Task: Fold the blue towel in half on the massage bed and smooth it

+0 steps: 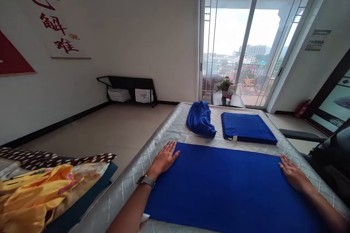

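A blue cloth (226, 185) lies spread flat on a quilted silver-grey mattress (166, 131). My left hand (164, 157) rests flat over its far left corner, fingers stretched out; a watch is on that wrist. On the right edge of the cloth lies my right hand (294, 173), palm down with the fingers extended. A white tag (144, 217) shows at the near left corner. Beyond the cloth sit a crumpled blue cloth (201, 118) and, to its right, a stack of folded blue cloths (247, 127) with a white label at its front edge.
At the left is a heap of patterned bedding with a yellow cloth (41, 193). A small table (216, 99) with a potted plant (224, 84) and a bottle (229, 93) stands past the mattress. A black rack (131, 82) with white boxes is by the wall. Dark items border the right side.
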Motion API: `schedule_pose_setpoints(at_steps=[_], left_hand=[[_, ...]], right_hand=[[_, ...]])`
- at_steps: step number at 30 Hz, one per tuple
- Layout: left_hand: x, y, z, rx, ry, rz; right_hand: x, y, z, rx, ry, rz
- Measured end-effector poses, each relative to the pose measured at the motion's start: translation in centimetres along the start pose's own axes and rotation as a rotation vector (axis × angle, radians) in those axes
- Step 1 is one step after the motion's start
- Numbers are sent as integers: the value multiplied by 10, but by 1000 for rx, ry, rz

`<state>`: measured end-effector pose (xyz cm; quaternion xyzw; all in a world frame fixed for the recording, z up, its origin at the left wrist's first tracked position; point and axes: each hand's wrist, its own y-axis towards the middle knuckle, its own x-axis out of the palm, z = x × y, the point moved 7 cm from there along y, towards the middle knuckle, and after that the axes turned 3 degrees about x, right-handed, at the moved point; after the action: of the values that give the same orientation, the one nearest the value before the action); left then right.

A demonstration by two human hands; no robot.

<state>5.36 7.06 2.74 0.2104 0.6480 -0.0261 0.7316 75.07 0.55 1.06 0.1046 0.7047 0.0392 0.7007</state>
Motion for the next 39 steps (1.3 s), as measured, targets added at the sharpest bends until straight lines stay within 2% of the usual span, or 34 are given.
schedule_pose_setpoints(at_steps=[3, 6, 8, 11, 14, 16, 18, 20, 22, 23, 25, 27, 29, 35, 39], left_hand=[[-4, 0, 4, -4, 1, -7], [-5, 1, 9, 5, 10, -4], [-4, 0, 10, 12, 18, 1], [-7, -2, 6, 25, 50, 6], [-27, 3, 8, 21, 104, 78], [-44, 14, 33, 34, 129, 158], [-52, 28, 87, 117, 118, 210], [-47, 40, 162, 265, 60, 217], [-31, 50, 233, 354, -26, 200], [-22, 54, 260, 372, -65, 181], [-2, 58, 295, 358, -116, 136], [11, 58, 305, 344, -124, 97], [16, 56, 301, 344, -108, 82], [16, 57, 291, 339, -82, 70], [20, 59, 290, 320, -96, -11]], right_hand=[[-18, -3, -11, 43, -48, -6], [-46, -8, -49, 63, -104, 72], [-63, -12, -94, 41, -108, 124], [-74, -16, -183, -88, -13, 98], [-80, -17, -264, -207, 129, 32], [-81, -16, -301, -259, 209, -9], [-78, -14, -321, -272, 253, -41], [-69, -13, -328, -259, 257, -65], [-58, -13, -329, -264, 241, -75], [-53, -13, -328, -281, 234, -73], [-46, -14, -327, -319, 226, -59], [-43, -15, -326, -334, 219, -38], [-43, -15, -325, -325, 211, -21], [-50, -17, -324, -286, 241, -22], [-49, -17, -321, -249, 266, -56]])
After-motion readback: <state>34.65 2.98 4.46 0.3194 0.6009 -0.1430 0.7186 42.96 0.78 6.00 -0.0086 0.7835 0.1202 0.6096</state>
